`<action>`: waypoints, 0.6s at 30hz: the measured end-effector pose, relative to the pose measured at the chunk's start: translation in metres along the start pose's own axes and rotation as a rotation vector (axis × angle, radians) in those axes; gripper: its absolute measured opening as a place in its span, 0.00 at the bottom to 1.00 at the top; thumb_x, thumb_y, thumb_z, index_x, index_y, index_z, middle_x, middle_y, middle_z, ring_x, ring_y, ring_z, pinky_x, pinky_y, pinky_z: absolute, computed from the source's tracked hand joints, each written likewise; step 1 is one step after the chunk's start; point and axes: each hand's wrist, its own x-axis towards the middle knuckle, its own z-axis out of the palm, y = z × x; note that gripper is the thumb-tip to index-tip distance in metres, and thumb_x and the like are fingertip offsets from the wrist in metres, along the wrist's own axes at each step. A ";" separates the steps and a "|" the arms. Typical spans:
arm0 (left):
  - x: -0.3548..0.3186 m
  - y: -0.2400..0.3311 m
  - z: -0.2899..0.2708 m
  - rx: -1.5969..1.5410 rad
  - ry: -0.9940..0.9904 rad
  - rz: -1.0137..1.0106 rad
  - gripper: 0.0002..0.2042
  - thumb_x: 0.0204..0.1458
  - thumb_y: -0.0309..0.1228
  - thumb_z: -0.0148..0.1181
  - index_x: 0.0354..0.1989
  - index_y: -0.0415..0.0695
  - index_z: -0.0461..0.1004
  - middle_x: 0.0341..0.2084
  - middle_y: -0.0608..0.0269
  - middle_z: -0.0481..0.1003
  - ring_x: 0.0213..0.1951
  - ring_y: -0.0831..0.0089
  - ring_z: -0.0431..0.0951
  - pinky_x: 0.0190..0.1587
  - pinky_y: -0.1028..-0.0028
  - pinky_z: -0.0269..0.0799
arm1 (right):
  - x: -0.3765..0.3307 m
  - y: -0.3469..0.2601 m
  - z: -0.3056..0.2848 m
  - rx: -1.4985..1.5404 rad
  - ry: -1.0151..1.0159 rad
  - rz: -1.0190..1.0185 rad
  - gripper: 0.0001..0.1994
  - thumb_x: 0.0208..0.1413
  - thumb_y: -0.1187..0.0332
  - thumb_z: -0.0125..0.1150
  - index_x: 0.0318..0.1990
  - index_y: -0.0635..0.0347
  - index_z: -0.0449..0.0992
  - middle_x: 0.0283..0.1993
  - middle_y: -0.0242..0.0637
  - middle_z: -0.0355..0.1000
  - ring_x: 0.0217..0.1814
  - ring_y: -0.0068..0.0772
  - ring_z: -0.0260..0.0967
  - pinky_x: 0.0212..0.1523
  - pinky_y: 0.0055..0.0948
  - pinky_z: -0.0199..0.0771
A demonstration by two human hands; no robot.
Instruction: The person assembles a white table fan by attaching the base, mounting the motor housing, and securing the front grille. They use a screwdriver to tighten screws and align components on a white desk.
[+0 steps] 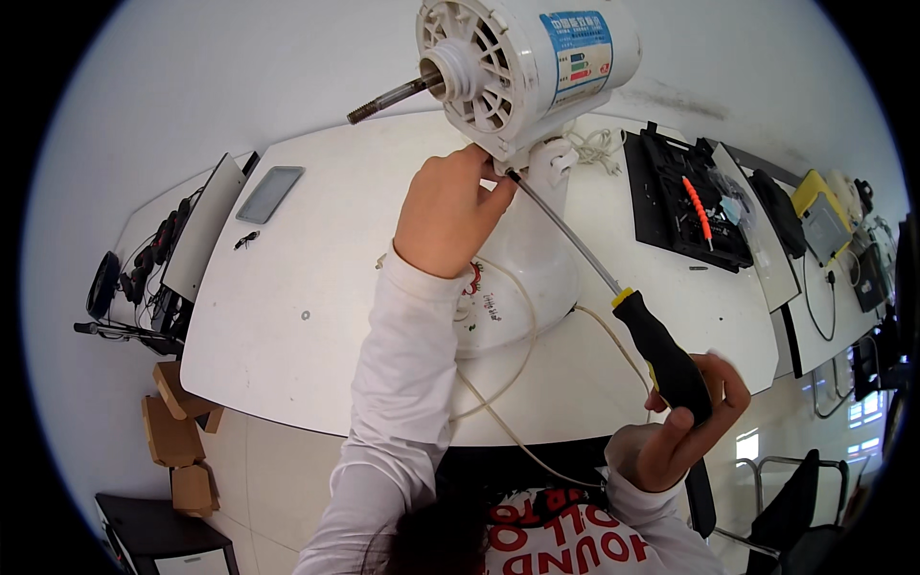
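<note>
A white fan motor housing (537, 57) with a bare threaded shaft (388, 99) stands on its round white base (522, 278) on the white table (316, 316). My left hand (448, 213) reaches up and touches the underside of the housing near its neck. My right hand (685, 422) grips the black and yellow handle of a long screwdriver (661, 355). Its metal shank runs up and left, and the tip meets the bottom of the motor housing beside my left fingers.
The fan's beige cord (517, 383) loops off the table's near edge. A black tool case (685, 206) with an orange-handled tool lies at the right. A tablet (269, 193) and small screws (246, 239) lie at the left. Cardboard boxes (177, 426) sit on the floor.
</note>
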 end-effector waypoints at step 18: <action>-0.001 0.005 -0.001 0.020 0.019 -0.005 0.10 0.46 0.24 0.55 0.29 0.26 0.72 0.23 0.51 0.76 0.25 0.66 0.80 0.27 0.76 0.72 | -0.001 0.000 -0.017 -0.023 -0.164 0.203 0.27 0.56 0.55 0.52 0.54 0.66 0.55 0.48 0.50 0.60 0.41 0.33 0.66 0.32 0.25 0.70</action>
